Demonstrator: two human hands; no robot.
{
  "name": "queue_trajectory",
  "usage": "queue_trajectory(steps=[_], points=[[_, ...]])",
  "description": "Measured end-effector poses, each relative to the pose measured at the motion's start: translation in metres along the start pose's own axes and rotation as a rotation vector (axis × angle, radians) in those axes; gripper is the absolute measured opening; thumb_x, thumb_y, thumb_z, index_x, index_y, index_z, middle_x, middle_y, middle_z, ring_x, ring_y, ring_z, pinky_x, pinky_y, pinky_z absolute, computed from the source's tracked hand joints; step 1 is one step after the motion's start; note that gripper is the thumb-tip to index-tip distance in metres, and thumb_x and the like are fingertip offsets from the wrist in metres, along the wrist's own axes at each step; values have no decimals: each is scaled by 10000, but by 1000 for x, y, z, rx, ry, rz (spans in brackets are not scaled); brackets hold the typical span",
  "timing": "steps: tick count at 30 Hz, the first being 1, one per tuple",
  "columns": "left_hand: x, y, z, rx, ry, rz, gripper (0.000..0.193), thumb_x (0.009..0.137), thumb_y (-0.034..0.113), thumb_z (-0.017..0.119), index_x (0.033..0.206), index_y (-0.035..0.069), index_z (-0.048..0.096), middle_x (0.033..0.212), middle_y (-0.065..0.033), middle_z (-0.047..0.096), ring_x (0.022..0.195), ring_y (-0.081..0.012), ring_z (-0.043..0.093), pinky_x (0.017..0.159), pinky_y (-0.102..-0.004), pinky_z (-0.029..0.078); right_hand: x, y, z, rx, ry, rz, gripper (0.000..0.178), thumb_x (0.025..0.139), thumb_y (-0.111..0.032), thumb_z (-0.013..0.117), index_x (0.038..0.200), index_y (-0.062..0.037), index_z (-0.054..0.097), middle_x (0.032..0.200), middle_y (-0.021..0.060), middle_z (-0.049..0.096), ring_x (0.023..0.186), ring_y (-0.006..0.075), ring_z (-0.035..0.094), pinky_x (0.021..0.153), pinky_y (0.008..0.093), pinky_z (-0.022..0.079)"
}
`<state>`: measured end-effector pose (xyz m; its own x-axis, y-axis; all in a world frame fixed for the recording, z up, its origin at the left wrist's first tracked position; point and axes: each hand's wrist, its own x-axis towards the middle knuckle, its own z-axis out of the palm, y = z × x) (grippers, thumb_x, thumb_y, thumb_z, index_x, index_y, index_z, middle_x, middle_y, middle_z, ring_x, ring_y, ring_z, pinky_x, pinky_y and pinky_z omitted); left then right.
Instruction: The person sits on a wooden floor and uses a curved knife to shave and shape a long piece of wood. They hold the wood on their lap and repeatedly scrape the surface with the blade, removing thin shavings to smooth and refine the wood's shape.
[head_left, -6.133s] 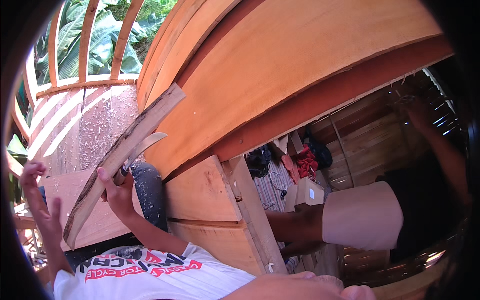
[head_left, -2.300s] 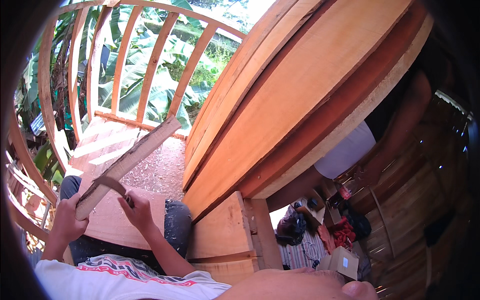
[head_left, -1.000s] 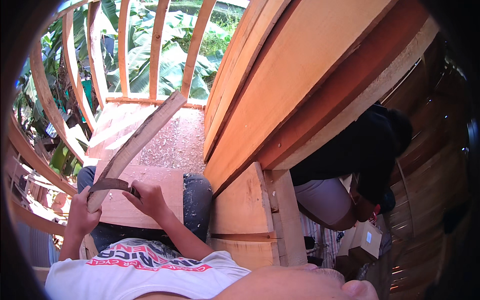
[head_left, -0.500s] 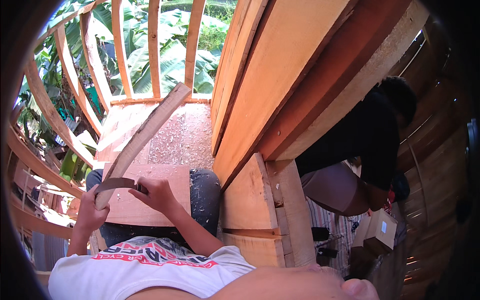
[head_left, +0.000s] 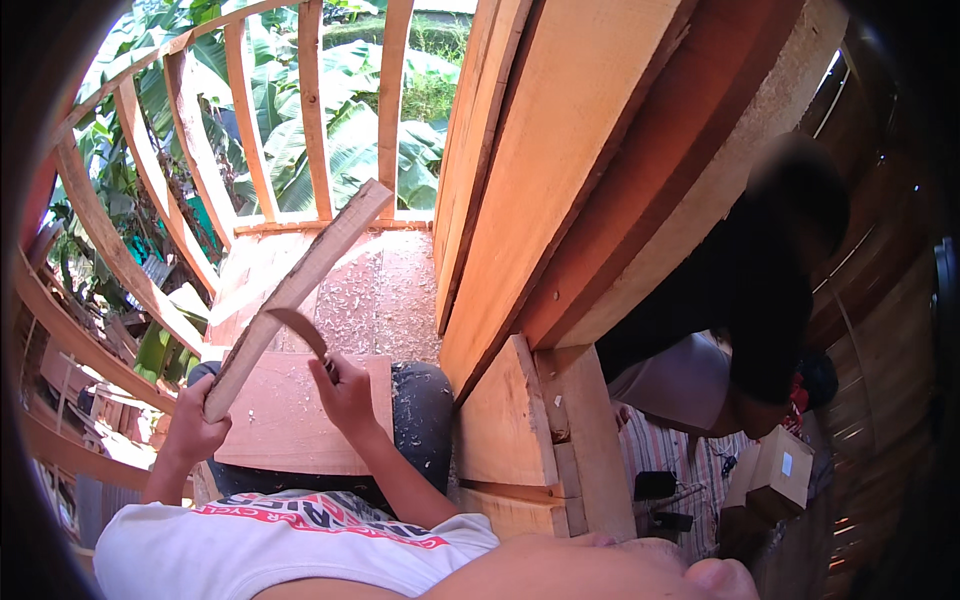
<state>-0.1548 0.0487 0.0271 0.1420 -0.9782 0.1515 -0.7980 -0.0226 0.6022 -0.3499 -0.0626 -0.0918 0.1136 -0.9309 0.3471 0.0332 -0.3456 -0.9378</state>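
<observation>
My left hand [head_left: 193, 425] is closed round the near end of a long, rough strip of wood [head_left: 303, 285], which slants up and away to the right. In my right hand [head_left: 350, 398] is the handle of a knife with a curved, dark blade [head_left: 297, 328]. The blade's tip end lies at the strip's right edge, about halfway along; whether it touches cannot be made out. Across my lap rests a flat wooden board [head_left: 305, 425], below the strip and the knife.
Wood shavings cover the plank floor [head_left: 345, 300] ahead. Slatted wooden railing [head_left: 250, 120] curves round the left and front. A thick wooden post [head_left: 560, 170] rises close on my right. Beyond it a person in a black top [head_left: 700, 280] bends over near a cardboard box [head_left: 782, 470].
The knife has moved from the strip's near end, by my left hand, up to about its middle. My right hand has shifted slightly right, and the blade has turned to point up-left.
</observation>
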Motion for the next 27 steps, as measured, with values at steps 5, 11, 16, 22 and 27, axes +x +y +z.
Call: queue_trajectory(steps=[5,11,16,22,27], points=[[18,17,3,41,-3,61,187,635,8,550,812,-47,523,593,-181,485,518,-291,507,508,-347,393,14,8,0,13,-67,0,357,870,-304,685,704,-17,550,522,122,499,463,253,509,464,356,383],[24,7,-5,106,-39,76,153,630,8,549,756,-43,479,599,-204,460,512,-333,467,503,-366,383,18,-15,-4,-185,-113,-434,414,897,-342,648,673,-11,540,505,122,496,432,241,516,438,367,367],[29,13,-4,105,-36,68,152,625,12,550,742,-40,468,594,-206,444,504,-329,434,498,-376,370,27,-11,-13,-129,-11,-62,376,853,-328,693,677,-29,547,530,121,532,486,293,572,460,378,425],[27,6,-5,87,-11,60,159,621,12,553,746,-39,470,587,-190,432,501,-317,427,495,-369,365,35,-1,-14,-7,15,117,367,857,-295,702,680,-15,543,521,114,515,476,224,573,464,328,417],[27,11,-6,11,-32,49,155,621,14,554,742,-33,470,590,-184,438,505,-301,436,498,-371,365,21,-8,2,-79,-30,-347,358,850,-251,726,674,-10,529,494,42,403,467,90,335,429,314,288]])
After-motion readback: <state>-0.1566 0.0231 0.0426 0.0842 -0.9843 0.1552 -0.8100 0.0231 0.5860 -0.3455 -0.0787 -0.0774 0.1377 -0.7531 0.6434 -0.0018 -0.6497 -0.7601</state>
